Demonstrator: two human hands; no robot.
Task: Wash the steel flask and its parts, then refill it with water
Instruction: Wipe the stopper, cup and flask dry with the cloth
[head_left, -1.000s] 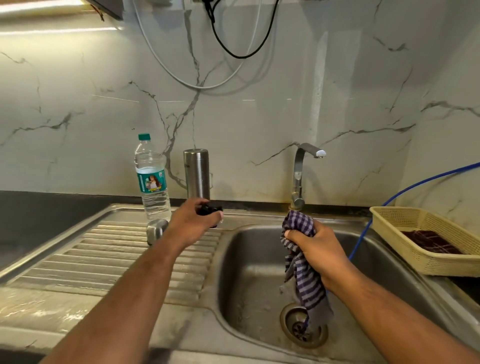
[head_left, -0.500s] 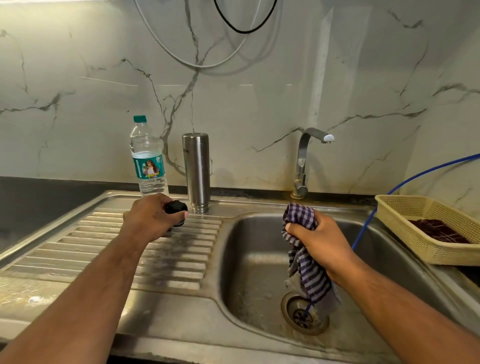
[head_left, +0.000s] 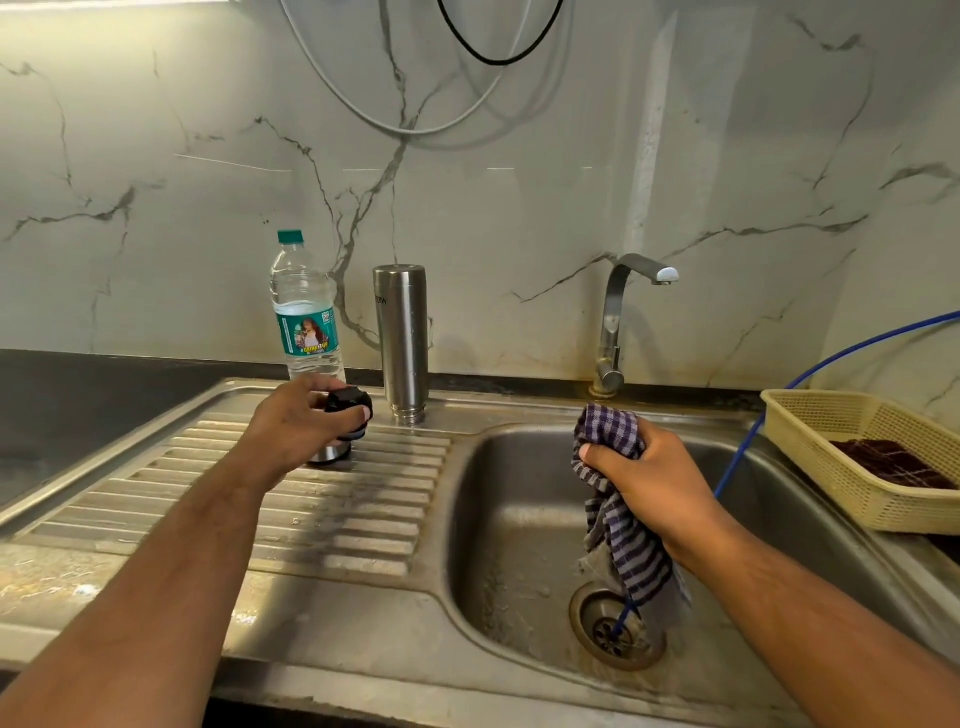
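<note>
The steel flask (head_left: 401, 340) stands upside down, mouth on the sink's ledge, at the back of the ribbed drainboard (head_left: 332, 499). Just left of it my left hand (head_left: 301, 426) grips a black stopper (head_left: 349, 401) and holds it on top of the steel cup lid (head_left: 330, 453), which sits on the drainboard. My right hand (head_left: 649, 462) holds a blue checked cloth (head_left: 615, 499) bunched above the sink basin (head_left: 498, 551); the cloth's tail hangs down to the drain (head_left: 615, 626).
A plastic water bottle (head_left: 306, 317) with a green cap stands behind my left hand. The tap (head_left: 621, 322) rises behind the basin and is not running. A beige basket (head_left: 857, 457) sits at the right. A blue hose (head_left: 743, 447) runs into the drain.
My left hand carried the black stopper from beside the flask leftward and down onto the steel cup lid. The right hand has kept hold of the cloth over the basin.
</note>
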